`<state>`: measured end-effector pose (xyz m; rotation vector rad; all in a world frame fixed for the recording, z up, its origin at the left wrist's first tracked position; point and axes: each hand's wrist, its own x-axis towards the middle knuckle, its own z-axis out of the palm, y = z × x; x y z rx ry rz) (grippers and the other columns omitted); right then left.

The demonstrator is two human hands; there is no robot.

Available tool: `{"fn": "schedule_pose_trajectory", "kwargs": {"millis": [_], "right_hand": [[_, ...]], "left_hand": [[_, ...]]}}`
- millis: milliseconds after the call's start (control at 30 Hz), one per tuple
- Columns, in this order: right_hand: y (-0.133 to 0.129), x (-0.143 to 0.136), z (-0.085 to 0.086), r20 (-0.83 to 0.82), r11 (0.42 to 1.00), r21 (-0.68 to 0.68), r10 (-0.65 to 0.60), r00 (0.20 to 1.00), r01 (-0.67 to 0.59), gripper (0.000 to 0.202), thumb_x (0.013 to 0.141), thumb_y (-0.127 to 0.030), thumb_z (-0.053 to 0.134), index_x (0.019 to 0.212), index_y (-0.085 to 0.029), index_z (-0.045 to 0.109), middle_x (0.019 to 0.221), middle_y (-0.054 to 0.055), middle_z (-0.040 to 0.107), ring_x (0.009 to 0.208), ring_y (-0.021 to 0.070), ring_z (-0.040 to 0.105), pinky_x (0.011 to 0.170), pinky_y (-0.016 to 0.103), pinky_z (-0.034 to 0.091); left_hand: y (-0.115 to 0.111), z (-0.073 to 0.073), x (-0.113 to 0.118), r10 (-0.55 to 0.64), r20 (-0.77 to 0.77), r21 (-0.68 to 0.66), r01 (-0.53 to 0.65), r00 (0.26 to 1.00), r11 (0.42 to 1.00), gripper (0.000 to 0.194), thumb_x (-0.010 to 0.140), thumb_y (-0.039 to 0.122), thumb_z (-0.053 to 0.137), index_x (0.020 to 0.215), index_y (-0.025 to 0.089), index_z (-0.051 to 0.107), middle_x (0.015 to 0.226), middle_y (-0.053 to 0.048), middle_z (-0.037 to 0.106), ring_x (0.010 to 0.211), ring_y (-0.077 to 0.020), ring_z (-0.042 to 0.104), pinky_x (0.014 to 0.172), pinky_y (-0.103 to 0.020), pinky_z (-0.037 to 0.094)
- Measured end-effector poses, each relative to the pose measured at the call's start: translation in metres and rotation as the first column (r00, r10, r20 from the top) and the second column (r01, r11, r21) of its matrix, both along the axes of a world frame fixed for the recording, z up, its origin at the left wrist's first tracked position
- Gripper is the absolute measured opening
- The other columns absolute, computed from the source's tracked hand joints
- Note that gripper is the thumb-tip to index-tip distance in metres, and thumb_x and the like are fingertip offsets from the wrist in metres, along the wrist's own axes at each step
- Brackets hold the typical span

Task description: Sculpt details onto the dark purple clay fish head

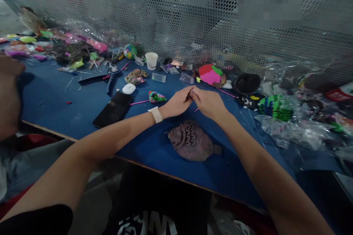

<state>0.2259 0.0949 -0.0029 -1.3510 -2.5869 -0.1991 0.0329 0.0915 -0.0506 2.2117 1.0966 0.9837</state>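
Note:
My left hand [180, 101] and my right hand [207, 102] meet above the blue table [149, 137], fingertips pinched together. A tiny pale bit shows between the fingers, too small to name. Below the hands lies a brown clay fish [193, 145], with wavy coils laid across its body and its tail pointing right. To the left of my left hand is a green, pink and black patterned clay cone [156, 96] on a pink stick [139, 102].
A black phone [113, 109], white earbud case [128, 88] and pliers [106, 79] lie left. At the back stand a paper cup [151, 61] and colourful clay [210, 74]. Plastic bags [298, 130] crowd the right. Another person's arm [9, 95] rests far left.

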Motion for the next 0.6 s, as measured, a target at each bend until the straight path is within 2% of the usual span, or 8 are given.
{"fn": "schedule_pose_trajectory", "kwargs": {"millis": [100, 167, 233, 300, 400, 500, 600], "right_hand": [[0.001, -0.001, 0.001, 0.09, 0.999, -0.042, -0.018, 0.996, 0.021, 0.042, 0.12, -0.036, 0.043, 0.12, -0.017, 0.08, 0.107, 0.018, 0.088, 0.087, 0.0311, 0.078, 0.068, 0.038, 0.03], [0.003, 0.0, 0.001, 0.143, 0.997, -0.067, -0.033, 0.989, 0.043, 0.045, 0.12, -0.036, 0.044, 0.116, -0.016, 0.083, 0.106, 0.019, 0.089, 0.087, 0.0311, 0.078, 0.069, 0.038, 0.031], [0.005, 0.001, 0.0, 0.18, 0.996, -0.073, -0.036, 0.983, 0.05, 0.047, 0.121, -0.037, 0.044, 0.111, -0.016, 0.085, 0.106, 0.02, 0.089, 0.088, 0.0309, 0.078, 0.07, 0.038, 0.031], [0.009, 0.004, -0.001, 0.186, 0.996, -0.079, -0.023, 0.982, 0.039, 0.049, 0.121, -0.041, 0.045, 0.108, -0.017, 0.085, 0.103, 0.019, 0.088, 0.087, 0.0303, 0.078, 0.069, 0.038, 0.031], [0.021, 0.015, -0.005, 0.085, 0.991, -0.133, 0.033, 0.996, -0.021, 0.053, 0.121, -0.049, 0.044, 0.1, -0.02, 0.083, 0.096, 0.016, 0.086, 0.085, 0.0291, 0.075, 0.069, 0.037, 0.033], [0.037, 0.04, -0.009, -0.16, 0.979, -0.181, 0.062, 0.985, -0.091, 0.064, 0.12, -0.063, 0.035, 0.089, -0.023, 0.075, 0.091, 0.012, 0.083, 0.084, 0.0278, 0.072, 0.073, 0.038, 0.039], [0.05, 0.07, -0.012, -0.404, 0.983, -0.182, -0.056, 0.913, -0.02, 0.077, 0.113, -0.087, 0.026, 0.077, -0.027, 0.059, 0.076, 0.01, 0.071, 0.074, 0.0259, 0.063, 0.072, 0.04, 0.041]], "left_hand": [[0.006, -0.01, -0.003, -0.041, -0.074, 0.143, 0.051, 0.996, 0.988, 0.071, 0.103, 0.012, 0.051, 0.173, 0.011, 0.041, 0.169, -0.026, 0.062, 0.157, -0.0318, 0.065, 0.13, -0.053, 0.057], [0.009, -0.011, -0.008, -0.071, -0.17, 0.209, 0.107, 0.983, 0.972, 0.073, 0.105, 0.013, 0.052, 0.176, 0.012, 0.036, 0.178, -0.027, 0.053, 0.166, -0.0322, 0.058, 0.134, -0.054, 0.054], [0.008, -0.007, -0.014, -0.076, -0.296, 0.231, 0.148, 0.952, 0.961, 0.065, 0.11, 0.017, 0.049, 0.174, 0.011, 0.039, 0.174, -0.028, 0.057, 0.159, -0.0332, 0.065, 0.126, -0.051, 0.059], [0.005, 0.002, -0.018, -0.05, -0.434, 0.238, 0.168, 0.9, 0.957, 0.054, 0.118, 0.024, 0.044, 0.169, 0.009, 0.044, 0.159, -0.028, 0.07, 0.144, -0.0346, 0.075, 0.111, -0.046, 0.063], [0.002, 0.016, -0.021, 0.02, -0.572, 0.25, 0.151, 0.82, 0.956, 0.05, 0.123, 0.03, 0.035, 0.167, 0.008, 0.048, 0.138, -0.024, 0.081, 0.122, -0.0337, 0.083, 0.092, -0.039, 0.061], [0.005, 0.024, -0.025, 0.109, -0.592, 0.224, 0.033, 0.799, 0.974, 0.05, 0.125, 0.031, 0.029, 0.164, 0.01, 0.05, 0.12, -0.018, 0.085, 0.105, -0.0321, 0.084, 0.083, -0.036, 0.057], [0.011, 0.026, -0.031, 0.193, -0.476, 0.204, -0.106, 0.858, 0.973, 0.047, 0.126, 0.031, 0.027, 0.158, 0.014, 0.057, 0.12, -0.014, 0.086, 0.106, -0.03, 0.084, 0.088, -0.036, 0.057]]}}
